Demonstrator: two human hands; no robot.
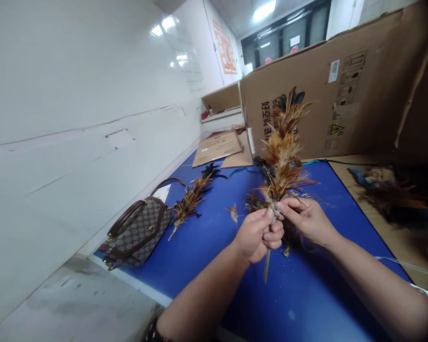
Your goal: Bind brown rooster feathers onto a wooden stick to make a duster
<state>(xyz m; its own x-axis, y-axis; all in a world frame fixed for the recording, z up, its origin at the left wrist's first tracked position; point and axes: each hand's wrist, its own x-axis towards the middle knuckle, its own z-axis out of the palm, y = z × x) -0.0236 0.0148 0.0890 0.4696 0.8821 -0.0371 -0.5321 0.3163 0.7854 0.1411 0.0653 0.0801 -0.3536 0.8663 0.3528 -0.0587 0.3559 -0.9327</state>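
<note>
A feather duster point(285, 152) with orange-brown and black feathers stands upright over the blue tabletop. My left hand point(260, 235) is wrapped round its thin stick just below the feathers, and the bare stick end point(267, 268) pokes out under the fist. At the feathers' base the thumb and fingers of my right hand point(306, 218) pinch together, touching the quills; whether a single loose feather is between them is too small to tell. Behind the hands lie loose feathers point(255, 203) on the table. Another finished-looking feather duster point(192, 197) rests to the left.
A patterned handbag point(139, 232) sits at the table's left edge by the white wall. A large cardboard box point(317, 104) stands across the back, with flattened cardboard point(217, 147) beside it. At the right, a dark feather pile point(395, 194) lies on brown board.
</note>
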